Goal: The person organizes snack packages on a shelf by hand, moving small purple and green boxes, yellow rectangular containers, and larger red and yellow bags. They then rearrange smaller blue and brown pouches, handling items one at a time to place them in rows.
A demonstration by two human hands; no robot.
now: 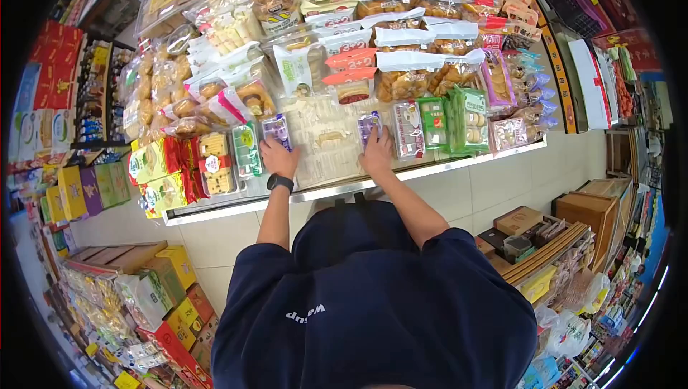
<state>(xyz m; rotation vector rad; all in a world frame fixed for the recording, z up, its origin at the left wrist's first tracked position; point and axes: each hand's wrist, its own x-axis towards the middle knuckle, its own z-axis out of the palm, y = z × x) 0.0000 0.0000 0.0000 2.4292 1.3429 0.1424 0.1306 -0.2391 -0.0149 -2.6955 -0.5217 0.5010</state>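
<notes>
Beside a metal rim (466,162), left hand (280,159), right hand (377,155), on glossy oblong packets (276,129)

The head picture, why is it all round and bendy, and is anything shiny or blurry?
Head view: a wide lens probably makes the black round border and leaning yellow cardboard boxes; clear plastic snack bags show glare; the bare left hand and right hand look sharp, but shelf goods near the rim look softer.

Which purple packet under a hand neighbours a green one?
The purple packet under the left hand, by the green packet; the one under the right hand isn't.
</notes>
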